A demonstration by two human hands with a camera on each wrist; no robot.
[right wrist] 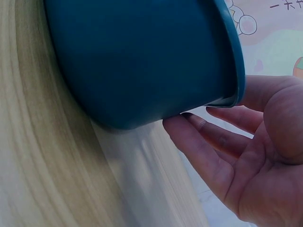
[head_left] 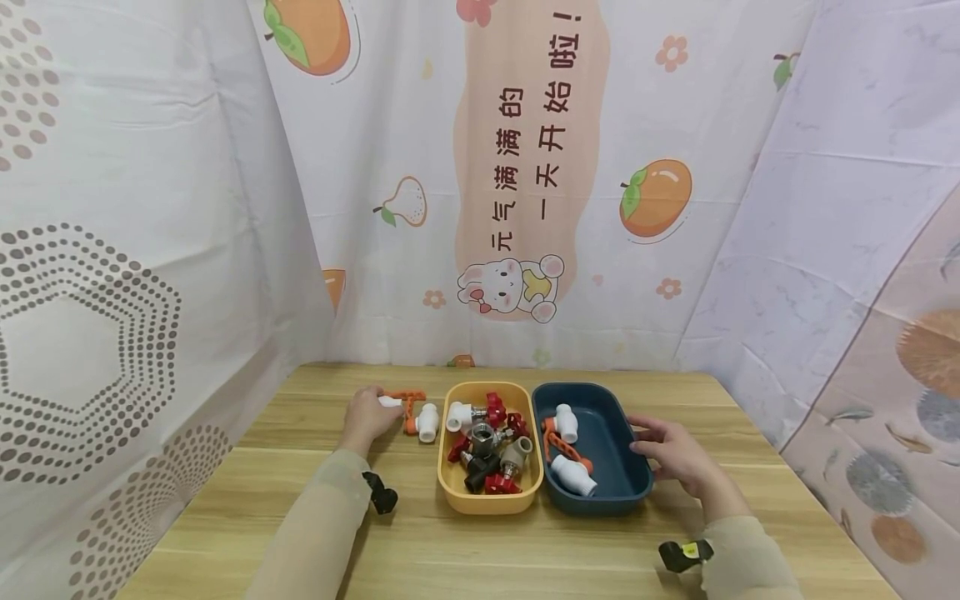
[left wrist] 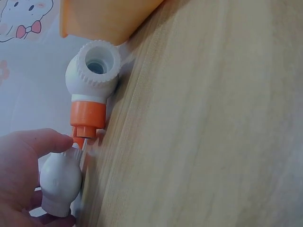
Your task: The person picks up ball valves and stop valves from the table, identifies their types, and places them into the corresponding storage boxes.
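Observation:
At the left of the table, my left hand point(head_left: 366, 421) grips a white ball valve point(left wrist: 60, 182) by its body, thumb at one end and fingers round the other. Its orange handle point(head_left: 405, 394) reaches to the right. Beside it lies a second white ball valve point(head_left: 428, 423) with an orange handle. My right hand point(head_left: 678, 454) holds the right rim of a dark blue bin point(right wrist: 142, 61), with the thumb at the rim and fingers against the outer wall. Inside that bin, at its left, lie two white valves point(head_left: 573, 475) with orange handles.
A yellow bin point(head_left: 491, 504) stands in the middle, touching or nearly touching the blue one. It holds several valves with red handles point(head_left: 502, 483), plus white, black and grey bodies. A printed curtain point(head_left: 420, 275) hangs behind the wooden table point(head_left: 450, 558).

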